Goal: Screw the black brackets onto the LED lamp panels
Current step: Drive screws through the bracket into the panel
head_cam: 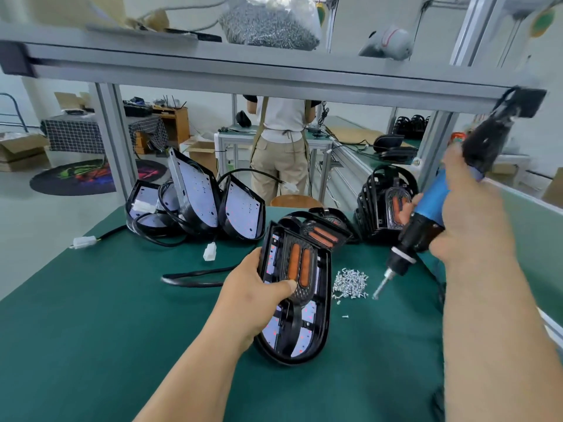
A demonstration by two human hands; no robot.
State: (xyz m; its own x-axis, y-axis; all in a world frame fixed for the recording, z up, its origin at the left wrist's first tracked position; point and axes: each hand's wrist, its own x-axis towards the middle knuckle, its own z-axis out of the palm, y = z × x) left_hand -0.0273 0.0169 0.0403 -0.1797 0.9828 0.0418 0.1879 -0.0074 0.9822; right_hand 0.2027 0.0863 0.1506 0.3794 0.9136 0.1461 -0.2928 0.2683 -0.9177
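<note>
Gripping the LED lamp panel (323,303) by its left edge, the left hand (259,287) lays its thumb over the black bracket (300,269), which sits inside the panel and carries two orange strips. The panel stands tilted on its rounded end on the green mat (91,315), at the middle of the table. Its long axis runs from this near end up and away, and its open face looks to the right.

At the right, the right hand (469,214) is closed around the electric screwdriver (426,220), raised over the mat. Its bit points down-left at the pile of screws (350,283) just beside the panel. A black cable (195,277) lies left of the panel.

Behind come a second panel (323,231), a stack of black parts (377,202) and bare panels (195,193) leaning together. Beyond the aluminium frame (243,68), a person (283,141) stands at another bench.
</note>
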